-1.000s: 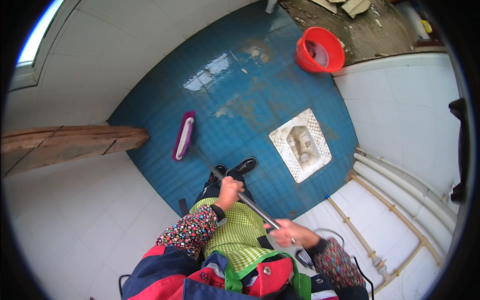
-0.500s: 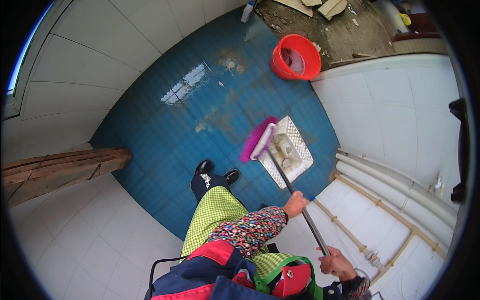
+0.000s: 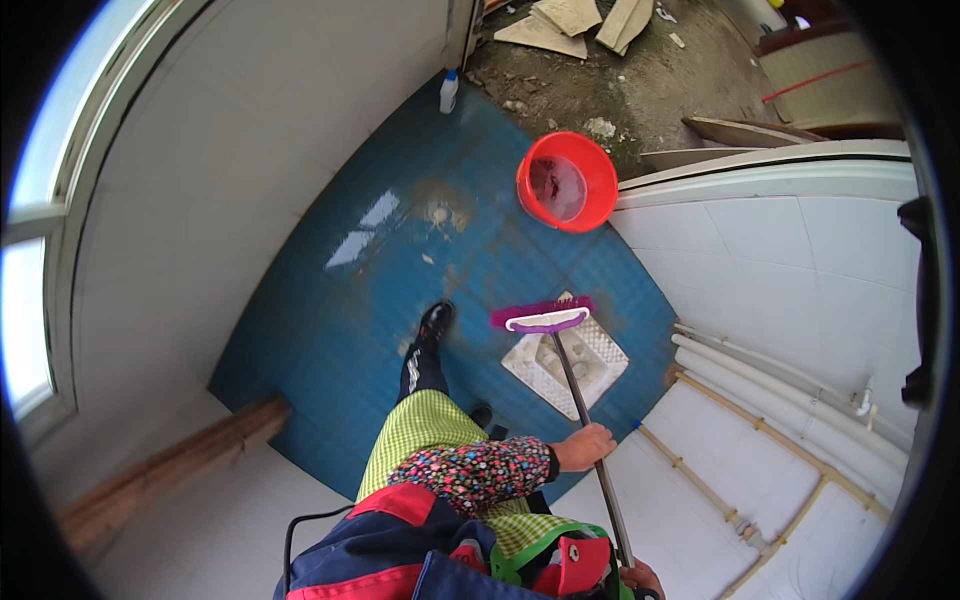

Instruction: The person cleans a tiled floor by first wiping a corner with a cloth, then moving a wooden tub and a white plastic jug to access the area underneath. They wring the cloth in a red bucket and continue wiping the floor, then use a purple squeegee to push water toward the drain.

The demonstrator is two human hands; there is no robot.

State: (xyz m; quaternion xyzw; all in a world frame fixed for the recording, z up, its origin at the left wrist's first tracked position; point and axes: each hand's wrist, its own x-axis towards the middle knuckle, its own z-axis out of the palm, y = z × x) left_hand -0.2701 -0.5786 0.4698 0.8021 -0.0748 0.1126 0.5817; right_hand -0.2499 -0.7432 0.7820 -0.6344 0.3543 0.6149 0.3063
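Observation:
My left hand (image 3: 585, 447), its arm in a flowered sleeve, is closed round the grey metal handle of a broom (image 3: 577, 380). Lower down, near the picture's bottom edge, my right hand (image 3: 641, 577) grips the handle's end, partly cut off by my clothing. The broom's white and purple head with magenta bristles lies crosswise at the far side of a white squat toilet (image 3: 597, 385), covering part of its rim. Brown dirt stains show in the toilet's basin.
A red bucket (image 3: 608, 190) with cloudy liquid stands by the doorway, and a white bottle with a blue cap (image 3: 448, 95) at the far wall. Pipes (image 3: 790, 425) run along the right wall. A wooden beam (image 3: 190, 455) juts in at left. The blue floor (image 3: 330, 320) has wet patches.
The broom head has swung from the toilet's left side to its far side and turned crosswise. One foot has stepped forward. My right hand is now nearer the lower edge.

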